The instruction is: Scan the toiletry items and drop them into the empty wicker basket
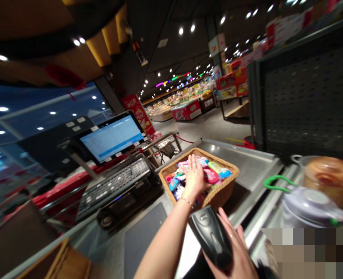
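A tan wicker basket (235, 170) stands on the metal counter, filled with small colourful packaged goods (213, 172). My left hand (194, 178) reaches over its near rim, fingers stretched out and lying on the goods; nothing shows gripped in it. A thin bracelet (187, 202) circles that wrist. Close in front of me, my right hand (239, 250) is wrapped round a black handheld barcode scanner (210, 232), whose head points toward the basket. Part of the right palm is hidden behind the scanner.
Left of the basket stand a keyboard (116, 186) and a lit monitor (112, 137). A lidded jug (307, 205) with a green strap and an orange-lidded container (330, 174) stand at the right, near a dark perforated panel (307, 97). Another wicker basket (58, 263) is at lower left.
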### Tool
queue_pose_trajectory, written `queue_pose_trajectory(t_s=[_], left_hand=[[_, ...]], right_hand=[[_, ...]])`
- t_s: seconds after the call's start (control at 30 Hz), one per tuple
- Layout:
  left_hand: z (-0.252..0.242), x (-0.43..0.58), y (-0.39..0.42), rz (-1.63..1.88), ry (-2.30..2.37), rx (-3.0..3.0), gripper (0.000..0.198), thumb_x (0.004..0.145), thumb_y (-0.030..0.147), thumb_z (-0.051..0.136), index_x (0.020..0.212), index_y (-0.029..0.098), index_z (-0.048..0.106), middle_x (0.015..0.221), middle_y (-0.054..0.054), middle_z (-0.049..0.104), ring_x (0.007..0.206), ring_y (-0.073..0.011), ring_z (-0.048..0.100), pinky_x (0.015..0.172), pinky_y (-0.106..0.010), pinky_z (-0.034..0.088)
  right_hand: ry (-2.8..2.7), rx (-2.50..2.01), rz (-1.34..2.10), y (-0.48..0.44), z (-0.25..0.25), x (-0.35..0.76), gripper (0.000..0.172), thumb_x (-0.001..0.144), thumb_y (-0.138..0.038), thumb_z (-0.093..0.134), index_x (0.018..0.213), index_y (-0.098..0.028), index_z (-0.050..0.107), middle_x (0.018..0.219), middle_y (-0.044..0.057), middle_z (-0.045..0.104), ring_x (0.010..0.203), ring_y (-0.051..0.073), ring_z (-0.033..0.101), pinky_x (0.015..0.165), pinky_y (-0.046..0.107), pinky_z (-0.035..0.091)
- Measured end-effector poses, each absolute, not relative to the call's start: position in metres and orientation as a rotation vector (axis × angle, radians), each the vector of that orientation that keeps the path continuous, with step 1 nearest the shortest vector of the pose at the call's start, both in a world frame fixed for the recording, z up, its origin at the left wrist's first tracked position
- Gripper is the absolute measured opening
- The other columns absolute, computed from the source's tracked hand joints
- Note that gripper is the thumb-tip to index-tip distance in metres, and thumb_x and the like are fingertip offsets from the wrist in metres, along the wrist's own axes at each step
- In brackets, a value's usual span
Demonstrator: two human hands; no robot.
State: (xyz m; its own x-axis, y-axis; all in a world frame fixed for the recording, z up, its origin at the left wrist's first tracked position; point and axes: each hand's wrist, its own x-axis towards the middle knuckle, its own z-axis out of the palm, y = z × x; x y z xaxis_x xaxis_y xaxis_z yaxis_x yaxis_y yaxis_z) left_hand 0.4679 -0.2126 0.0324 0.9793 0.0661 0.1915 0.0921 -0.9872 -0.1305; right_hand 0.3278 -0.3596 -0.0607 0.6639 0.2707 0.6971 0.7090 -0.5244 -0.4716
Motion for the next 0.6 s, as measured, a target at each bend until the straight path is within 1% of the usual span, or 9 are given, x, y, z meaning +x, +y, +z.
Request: queue_pose_trajectory(t_s=[0.1, 0.2, 0.27, 0.37, 0.47, 0.6], left_hand=[[0.034, 0.471, -0.216, -0.236, -0.15, -2.97, 0.079, 0.067, 0.049, 0.073, 0.128, 0.007, 0.047, 0.159, -0.029, 0.01, 0.148, -0.0415, 0.0, 0.109, -0.075, 0.009], [0.037, 0.481, -0.218, -0.177, -0.12, -2.954, 0.088, 0.062, 0.05, 0.076, 0.134, 0.01, 0.044, 0.16, -0.027, 0.006, 0.148, -0.0416, -0.002, 0.108, -0.076, 0.007], [0.039, 0.49, -0.218, -0.087, -0.123, -2.961, 0.093, 0.058, 0.051, 0.078, 0.134, 0.01, 0.044, 0.16, -0.027, 0.004, 0.148, -0.0415, -0.003, 0.108, -0.076, 0.007], [0.039, 0.502, -0.217, 0.007, -0.112, -2.99, 0.095, 0.053, 0.049, 0.082, 0.132, 0.01, 0.048, 0.159, -0.027, 0.007, 0.148, -0.0422, 0.001, 0.108, -0.075, 0.01], [0.038, 0.504, -0.215, 0.003, -0.085, -3.015, 0.093, 0.053, 0.049, 0.082, 0.131, 0.011, 0.048, 0.16, -0.026, 0.008, 0.148, -0.0413, 0.006, 0.109, -0.074, 0.014], [0.04, 0.487, -0.213, -0.079, -0.088, -3.043, 0.095, 0.055, 0.049, 0.08, 0.134, 0.01, 0.043, 0.161, -0.025, 0.0, 0.149, -0.0392, 0.002, 0.11, -0.07, 0.02]], right_hand=[[-0.755, -2.1, -0.741, -0.358, -0.063, 0.332, 0.072, 0.085, -0.032, 0.053, 0.148, -0.014, 0.022, 0.139, 0.022, 0.053, 0.126, 0.039, 0.054, 0.093, 0.061, 0.051], [-0.757, -2.105, -0.763, -0.358, -0.062, 0.334, 0.076, 0.084, -0.03, 0.052, 0.15, -0.014, 0.018, 0.14, 0.021, 0.053, 0.126, 0.038, 0.054, 0.092, 0.06, 0.052], [-0.766, -2.114, -0.793, -0.358, -0.061, 0.334, 0.079, 0.084, -0.03, 0.051, 0.151, -0.013, 0.015, 0.139, 0.022, 0.054, 0.124, 0.039, 0.055, 0.09, 0.06, 0.053], [-0.783, -2.128, -0.827, -0.361, -0.059, 0.335, 0.08, 0.085, -0.03, 0.05, 0.153, -0.013, 0.012, 0.137, 0.022, 0.055, 0.122, 0.039, 0.057, 0.087, 0.06, 0.055], [-0.777, -2.139, -0.831, -0.364, -0.056, 0.334, 0.08, 0.086, -0.03, 0.05, 0.153, -0.012, 0.01, 0.137, 0.021, 0.056, 0.122, 0.039, 0.057, 0.087, 0.06, 0.055], [-0.772, -2.147, -0.845, -0.367, -0.055, 0.334, 0.077, 0.087, -0.03, 0.048, 0.153, -0.01, 0.011, 0.135, 0.023, 0.056, 0.12, 0.039, 0.059, 0.085, 0.061, 0.055]])
